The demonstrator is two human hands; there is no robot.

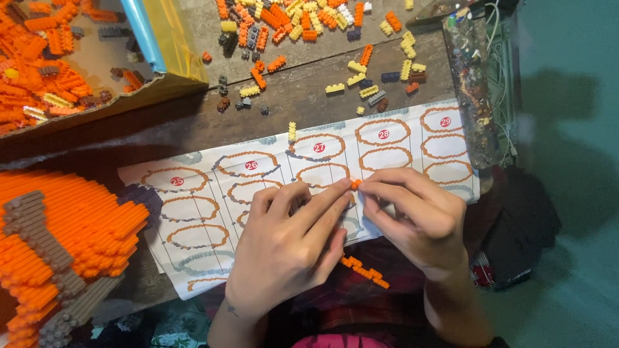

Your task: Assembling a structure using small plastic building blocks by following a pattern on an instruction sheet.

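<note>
Two hands meet over the instruction sheet (193, 238), pinching one small orange brick (354, 184) between their fingertips. The left hand (290, 248) closes thumb and forefinger narrowly on the brick from the left; the right hand (419, 219) closes on it from the right. Both grips are tight and narrow, with fingertips touching the brick.

Risk: the brick is tiny and held only at the fingertips. Uneven pressure could pop it out of the pinch, likely sending it onto the sheet or off the table edge (161, 132) toward the lap.

Risk: an orange strip (365, 270) of joined bricks hangs below the hands, just under the left fingers. How it is supported cannot be told. A sideways twist of either hand could snap it or drop it.

Risk: the sheet overhangs the table edge under both wrists. Wrist drag could shift it.

Position: the brick lies between the two hands, above the sheet's middle columns. Loose bricks (309, 26) lie well apart at the far side of the table. The open box (148, 84) of bricks sits far left. The large orange model (58, 238) stands near the left hand, not touching it.
</note>
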